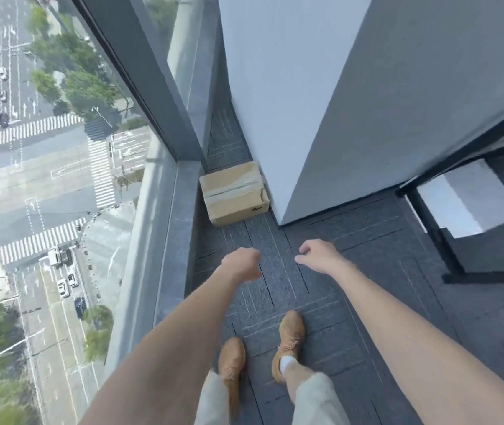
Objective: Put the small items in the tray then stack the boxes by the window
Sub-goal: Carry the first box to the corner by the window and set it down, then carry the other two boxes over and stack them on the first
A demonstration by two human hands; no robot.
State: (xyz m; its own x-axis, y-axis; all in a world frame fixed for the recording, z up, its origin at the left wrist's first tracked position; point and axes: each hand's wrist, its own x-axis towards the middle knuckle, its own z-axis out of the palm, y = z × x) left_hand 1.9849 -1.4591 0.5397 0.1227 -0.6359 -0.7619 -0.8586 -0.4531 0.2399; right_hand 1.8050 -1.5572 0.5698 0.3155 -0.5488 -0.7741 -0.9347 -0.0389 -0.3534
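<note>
Box: one cardboard box (234, 193) lies flat on the carpet, wedged in the corner between the window sill (180, 240) and a white wall column (278, 102), touching or just beside both.
Left hand: the left hand (243, 265) reaches forward over the floor, fingers curled under, holding nothing.
Right hand: the right hand (318, 256) hangs beside it with loosely bent fingers, holding nothing, short of the box.
Around: black table legs (446, 240) and a white bin (471, 200) stand to the right, well apart from the box.
Floor: dark grey carpet tiles (367, 286); tan shoes (289, 335) stand on them.
Room: floor-to-ceiling window (60, 148) on the left, over a street crossing far below.
</note>
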